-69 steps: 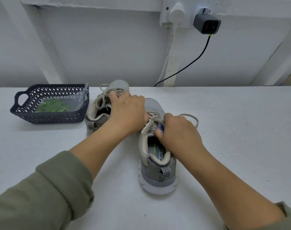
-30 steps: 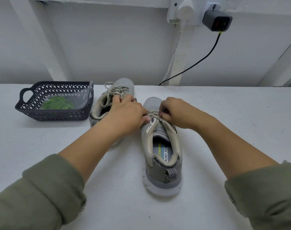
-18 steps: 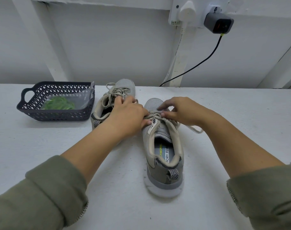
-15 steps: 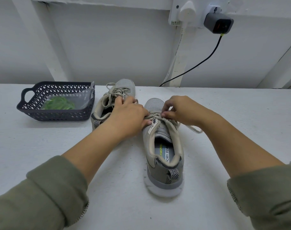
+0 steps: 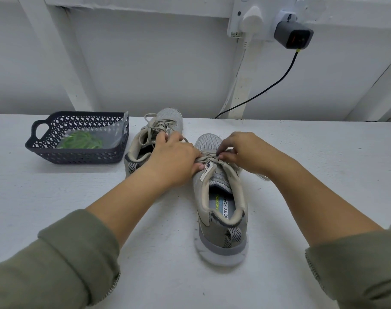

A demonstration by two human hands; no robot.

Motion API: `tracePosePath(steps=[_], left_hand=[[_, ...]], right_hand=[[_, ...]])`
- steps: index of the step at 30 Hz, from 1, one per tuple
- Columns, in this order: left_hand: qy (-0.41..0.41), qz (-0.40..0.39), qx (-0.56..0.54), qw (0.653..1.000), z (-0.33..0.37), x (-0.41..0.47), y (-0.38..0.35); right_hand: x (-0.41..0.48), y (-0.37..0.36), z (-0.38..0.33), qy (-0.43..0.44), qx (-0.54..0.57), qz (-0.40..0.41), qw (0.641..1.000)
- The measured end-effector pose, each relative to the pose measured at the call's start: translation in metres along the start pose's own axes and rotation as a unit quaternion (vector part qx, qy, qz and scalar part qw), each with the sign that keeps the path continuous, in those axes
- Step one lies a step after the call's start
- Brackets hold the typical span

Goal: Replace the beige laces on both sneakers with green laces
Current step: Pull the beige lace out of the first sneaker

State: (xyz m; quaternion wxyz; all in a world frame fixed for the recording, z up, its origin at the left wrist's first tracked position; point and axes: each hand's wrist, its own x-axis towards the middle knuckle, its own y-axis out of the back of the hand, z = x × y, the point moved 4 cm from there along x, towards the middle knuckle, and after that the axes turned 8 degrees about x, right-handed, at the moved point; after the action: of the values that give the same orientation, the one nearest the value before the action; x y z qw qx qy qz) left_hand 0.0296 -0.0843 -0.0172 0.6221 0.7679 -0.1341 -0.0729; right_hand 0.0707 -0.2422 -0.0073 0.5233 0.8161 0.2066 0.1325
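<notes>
Right hand (image 5: 246, 152) is pinching the beige lace (image 5: 209, 156) on the near sneaker (image 5: 221, 219), thumb and fingertips curled in tight right at the crossings above the tongue. Left hand (image 5: 174, 159) is curled around that same sneaker's left side by the eyelets, thumb pressed against the upper. Sneaker stands upright on its sole on the white table (image 5: 56, 197), heel toward the person, toe toward the wall. Far sneaker (image 5: 167, 117) sits just beside it on the left and a bit further back, partly hidden by the left hand, beige lacing all in place. Green laces (image 5: 80, 140) are bundled in a clear bag (image 5: 109, 134) inside the dark basket (image 5: 78, 158) at the left, right next to the far sneaker. Up on the wall there are 2 things plugged in, a white plug (image 5: 251, 18) and a grey charger (image 5: 292, 37) with a black cable (image 5: 275, 83) dropping behind the table.
</notes>
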Motion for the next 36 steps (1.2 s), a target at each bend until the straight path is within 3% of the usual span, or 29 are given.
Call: tracePosePath(steps=[3, 6, 7, 9, 10, 13, 16, 19, 30, 33, 36], left_hand=[[0.001, 0.002, 0.002, 1.0, -0.001, 0.0, -0.001], [0.004, 0.001, -0.006, 1.0, -0.001, 0.0, -0.001], [0.007, 0.0, -0.011, 1.0, -0.001, 0.001, -0.001], [0.008, 0.0, -0.016, 1.0, -0.001, 0.001, -0.001], [0.008, 0.0, -0.016, 1.0, -0.001, 0.001, -0.002], [0.006, 0.002, -0.01, 1.0, -0.001, 0.0, -0.002], [0.01, 0.002, -0.008, 1.0, -0.001, 0.0, -0.002], [0.009, 0.001, -0.008, 1.0, 0.0, 0.0, -0.001], [0.009, -0.003, 0.003, 1.0, 0.002, -0.002, -0.002], [0.012, -0.012, -0.008, 1.0, 0.001, -0.001, -0.001], [0.013, -0.012, -0.007, 1.0, 0.002, -0.002, 0.0]], right_hand=[[0.001, -0.003, -0.003, -0.002, -0.041, 0.006, 0.999], [-0.003, -0.001, 0.007, -0.066, 0.077, 0.101, 0.99], [-0.006, -0.001, 0.013, -0.118, 0.177, 0.139, 0.967], [-0.01, -0.007, 0.024, -0.222, 0.37, 0.181, 0.884], [-0.011, -0.01, 0.027, -0.251, 0.391, 0.188, 0.865], [-0.011, 0.0, 0.02, -0.165, 0.143, 0.183, 0.958], [-0.007, 0.002, 0.005, -0.021, 0.023, 0.073, 0.997], [-0.004, -0.003, 0.002, 0.003, -0.017, 0.015, 1.0], [-0.006, -0.009, 0.002, 0.028, -0.04, 0.077, 0.996], [-0.008, -0.004, 0.015, -0.055, 0.029, 0.17, 0.983], [-0.015, 0.0, 0.037, -0.216, 0.08, 0.24, 0.943]])
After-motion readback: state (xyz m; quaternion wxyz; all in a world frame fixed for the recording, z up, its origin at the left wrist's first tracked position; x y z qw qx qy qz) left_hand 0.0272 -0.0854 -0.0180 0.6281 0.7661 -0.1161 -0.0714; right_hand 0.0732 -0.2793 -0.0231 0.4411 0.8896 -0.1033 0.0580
